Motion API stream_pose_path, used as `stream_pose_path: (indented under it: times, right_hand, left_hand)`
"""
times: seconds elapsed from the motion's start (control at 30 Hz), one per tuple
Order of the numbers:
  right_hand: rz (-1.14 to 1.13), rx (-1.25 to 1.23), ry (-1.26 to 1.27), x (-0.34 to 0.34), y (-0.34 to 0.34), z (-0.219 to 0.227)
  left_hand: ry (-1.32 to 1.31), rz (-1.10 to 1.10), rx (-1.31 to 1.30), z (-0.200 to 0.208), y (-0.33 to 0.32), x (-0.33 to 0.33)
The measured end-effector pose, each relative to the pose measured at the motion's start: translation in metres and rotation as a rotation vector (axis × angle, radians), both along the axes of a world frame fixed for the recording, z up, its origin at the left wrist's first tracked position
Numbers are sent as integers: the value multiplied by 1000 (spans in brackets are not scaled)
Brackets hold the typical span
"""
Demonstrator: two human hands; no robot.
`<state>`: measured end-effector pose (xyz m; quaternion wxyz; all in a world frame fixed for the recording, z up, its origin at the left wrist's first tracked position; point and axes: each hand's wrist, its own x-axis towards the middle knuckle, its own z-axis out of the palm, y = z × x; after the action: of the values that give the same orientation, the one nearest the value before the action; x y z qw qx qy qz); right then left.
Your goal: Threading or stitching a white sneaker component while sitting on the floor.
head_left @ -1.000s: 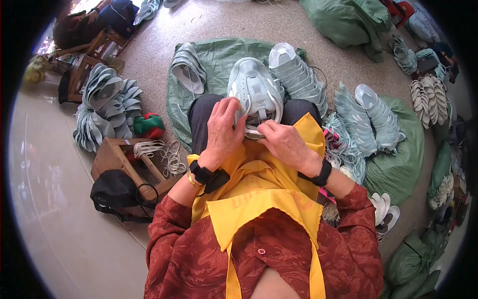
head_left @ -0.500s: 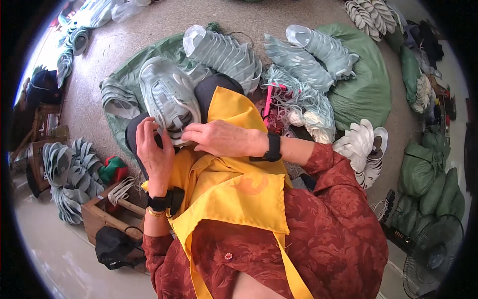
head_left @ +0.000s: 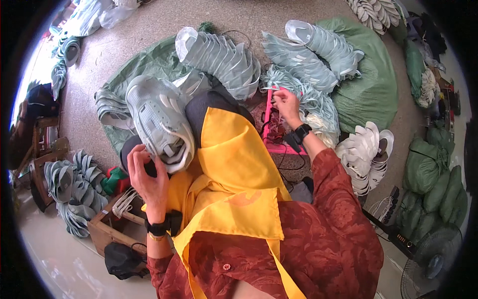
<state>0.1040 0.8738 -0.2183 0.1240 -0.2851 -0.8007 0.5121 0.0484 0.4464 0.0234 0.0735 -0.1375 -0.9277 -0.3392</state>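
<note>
A pale grey-green sneaker [head_left: 162, 112] lies across my lap, its toe away from me and its opening toward me. My left hand [head_left: 148, 182] grips the shoe's edge at the heel end, thumb against it and fingers bent. Over at the right, my right hand [head_left: 287, 107] is above a pink basket [head_left: 269, 112], beside a heap of light blue laces [head_left: 316, 102]. Its fingers are curled together, and whatever is between them is too small to make out. Dark red bits and a black cord show in the basket.
Stacked grey-green shoe uppers [head_left: 219, 62] lie ahead on a green sheet [head_left: 144, 67]. More rows [head_left: 308, 55] sit by a green sack [head_left: 366, 74]. White uppers [head_left: 361, 154] are at the right, near a fan [head_left: 430, 264]. A wooden stool [head_left: 107, 231] stands at the left.
My right hand has left the shoe and moved right to the pink basket. My left hand stays at the shoe's heel end, and the shoe has tilted slightly.
</note>
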Motion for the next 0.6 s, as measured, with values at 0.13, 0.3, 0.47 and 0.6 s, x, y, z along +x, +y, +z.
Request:
stream_pose_path:
  times: [0.13, 0.3, 0.47, 0.6]
  right_hand:
    - [-122, 377, -79, -13, 68, -55]
    - [-31, 631, -188, -23, 119, -95]
    - [111, 381, -364, -37, 102, -67]
    - [119, 10, -373, -28, 83, -26]
  left_hand:
    - [-8, -6, -50, 4, -2, -1]
    - [-38, 22, -43, 1, 3, -5]
    - [-7, 35, -63, 4, 4, -1]
    - [22, 23, -26, 1, 4, -4]
